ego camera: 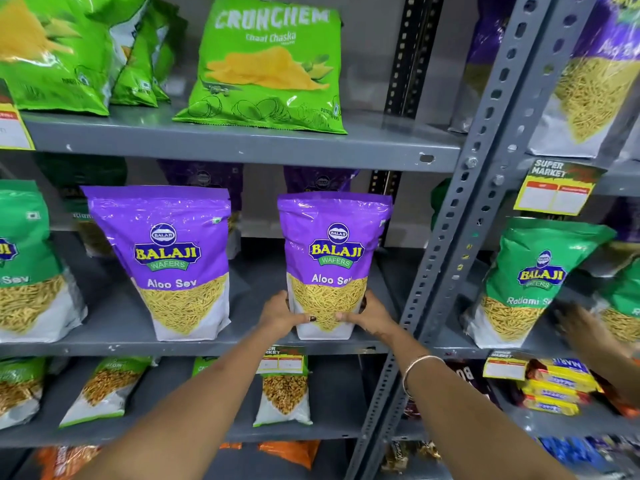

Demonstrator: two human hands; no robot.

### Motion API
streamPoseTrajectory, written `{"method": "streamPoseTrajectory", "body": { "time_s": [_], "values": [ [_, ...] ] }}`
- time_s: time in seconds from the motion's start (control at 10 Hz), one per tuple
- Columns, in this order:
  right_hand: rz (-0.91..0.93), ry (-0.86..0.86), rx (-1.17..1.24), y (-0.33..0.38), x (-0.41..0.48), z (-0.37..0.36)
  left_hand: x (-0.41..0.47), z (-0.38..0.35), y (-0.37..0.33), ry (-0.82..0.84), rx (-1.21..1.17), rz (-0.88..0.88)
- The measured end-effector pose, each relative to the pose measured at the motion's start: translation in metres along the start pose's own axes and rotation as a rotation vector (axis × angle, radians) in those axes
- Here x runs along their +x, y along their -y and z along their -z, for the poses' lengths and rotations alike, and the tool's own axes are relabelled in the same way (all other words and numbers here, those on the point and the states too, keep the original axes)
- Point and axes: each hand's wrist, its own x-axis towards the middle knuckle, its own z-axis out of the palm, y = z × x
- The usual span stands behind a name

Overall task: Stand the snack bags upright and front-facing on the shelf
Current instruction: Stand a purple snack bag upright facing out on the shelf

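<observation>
A purple Aloo Sev bag [332,251] stands upright, front facing me, at the front edge of the middle shelf [214,346]. My left hand [282,313] grips its lower left side and my right hand [370,315] grips its lower right side, thumbs across the front. A second purple Aloo Sev bag [169,258] stands upright to its left, apart from both hands. More purple bags [204,178] stand behind in shadow.
A green sev bag [24,265] stands at the far left. Green Crunchem bags [270,64] lean on the shelf above. A slotted grey upright [460,216] rises just right of my hands. Beyond it, another person's hand [581,327] touches green Ratlami Sev bags [533,282].
</observation>
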Motion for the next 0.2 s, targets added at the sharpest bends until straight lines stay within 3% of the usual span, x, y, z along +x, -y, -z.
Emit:
{"method": "streamPoseTrajectory", "body": {
  "time_s": [0.2],
  "values": [
    [-0.005, 0.021, -0.015, 0.0022, -0.0010, -0.0006, -0.0053, 0.0013, -0.0034, 0.024, 0.011, -0.022]
  ]
}}
